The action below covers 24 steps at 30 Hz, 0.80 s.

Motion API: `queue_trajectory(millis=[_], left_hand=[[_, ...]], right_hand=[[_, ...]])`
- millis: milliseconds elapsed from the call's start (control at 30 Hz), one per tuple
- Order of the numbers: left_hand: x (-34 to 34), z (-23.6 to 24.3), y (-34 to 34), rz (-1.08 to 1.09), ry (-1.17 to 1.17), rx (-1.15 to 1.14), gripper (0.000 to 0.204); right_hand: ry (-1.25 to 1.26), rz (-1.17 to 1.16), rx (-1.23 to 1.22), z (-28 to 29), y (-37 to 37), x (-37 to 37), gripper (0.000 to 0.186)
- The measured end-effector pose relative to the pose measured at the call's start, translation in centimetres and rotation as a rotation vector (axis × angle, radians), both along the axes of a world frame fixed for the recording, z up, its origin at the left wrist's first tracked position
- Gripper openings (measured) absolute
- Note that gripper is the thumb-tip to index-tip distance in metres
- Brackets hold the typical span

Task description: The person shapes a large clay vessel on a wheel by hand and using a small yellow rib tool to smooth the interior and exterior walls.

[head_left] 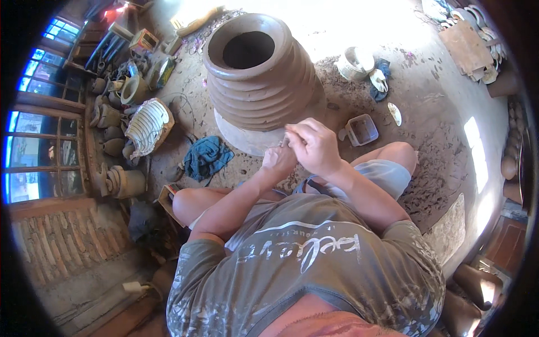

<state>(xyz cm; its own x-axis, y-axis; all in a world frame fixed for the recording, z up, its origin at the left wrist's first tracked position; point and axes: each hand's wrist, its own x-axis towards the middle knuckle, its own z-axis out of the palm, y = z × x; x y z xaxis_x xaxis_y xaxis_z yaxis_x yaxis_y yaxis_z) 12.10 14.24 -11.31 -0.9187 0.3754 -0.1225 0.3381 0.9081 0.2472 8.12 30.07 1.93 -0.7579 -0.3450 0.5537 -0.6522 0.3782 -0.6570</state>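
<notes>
A large brown clay pot (264, 95) with a ribbed wall and a wide rounded rim stands in front of me on a pale round base (230, 132). Just on the near side of it, my two hands meet above my lap. My left hand (279, 160) is closed, its fingers curled. My right hand (319, 147) is closed too, thumb and fingers pinched together against the left one's fingers. Whatever sits between the fingers is hidden or too small to name. Both hands are apart from the pot.
A dark blue cloth (205, 157) lies left of the base. To the right are a clear plastic tub (362, 129), a white oval piece (394, 114) and a clay-smeared bucket (351, 64). Several pots (120, 182) line the left wall. Clay crumbs litter the floor.
</notes>
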Motion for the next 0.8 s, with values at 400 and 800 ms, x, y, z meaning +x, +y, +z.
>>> queue_trajectory(millis=[400, 800], left_hand=[[2.7, 5.0, 0.3, 0.538, -0.655, 1.104, 0.076], [2.8, 5.9, 1.1, 0.653, -0.826, 1.378, 0.037]], right_hand=[[0.06, 0.301, 0.212, -6.7, 4.8, 2.0, 0.03], [-0.316, 0.2, 0.006, -5.6, 4.9, 2.2, 0.014]])
